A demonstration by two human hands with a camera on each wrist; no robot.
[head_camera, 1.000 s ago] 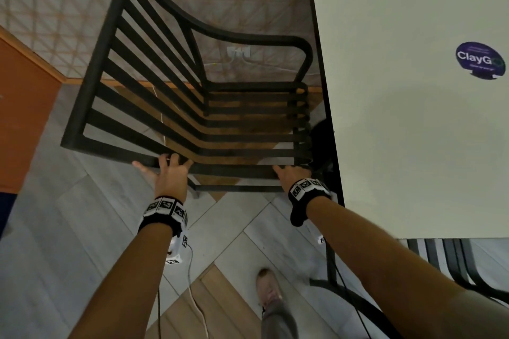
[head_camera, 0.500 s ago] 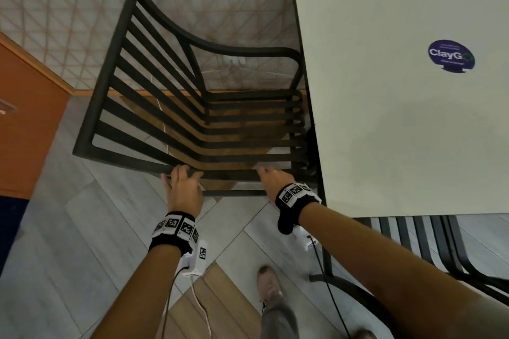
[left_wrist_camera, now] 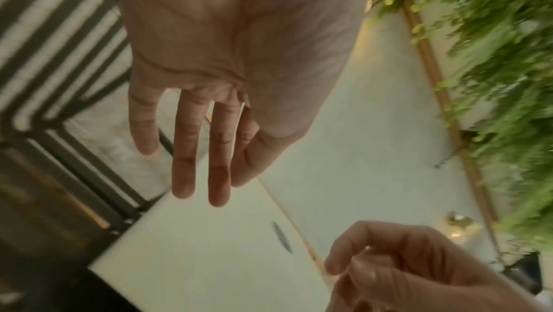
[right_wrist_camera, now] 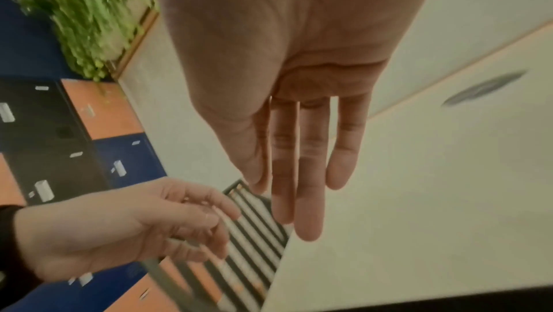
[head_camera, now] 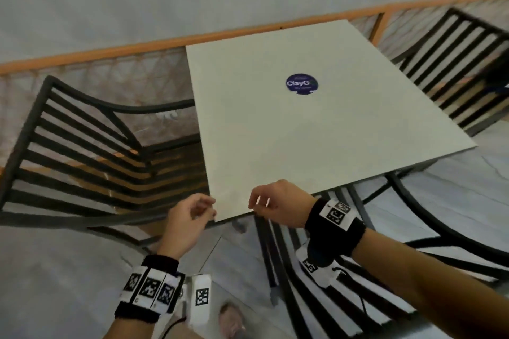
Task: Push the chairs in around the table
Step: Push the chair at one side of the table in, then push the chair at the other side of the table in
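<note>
- The white square table stands beside an orange railing, and a round dark blue sticker is on its top.
- The left chair, made of black metal slats, has the front of its seat under the left edge of the table; its backrest stands out to the left.
- The near chair, also with black slats, is below the near edge of the table, under the right forearm; how far it goes under the table I cannot tell.
- The far chair stands at the right side of the table, apart from the table edge.
- The left hand is in the air just beside the near left corner of the table. Its fingers are relaxed and a little bent, and it holds nothing.
- The right hand is above the near edge of the table, with loose fingers and nothing in it.
- The two hands are near each other but do not touch.
- Both wrists have black bands with white marker tags.
</note>
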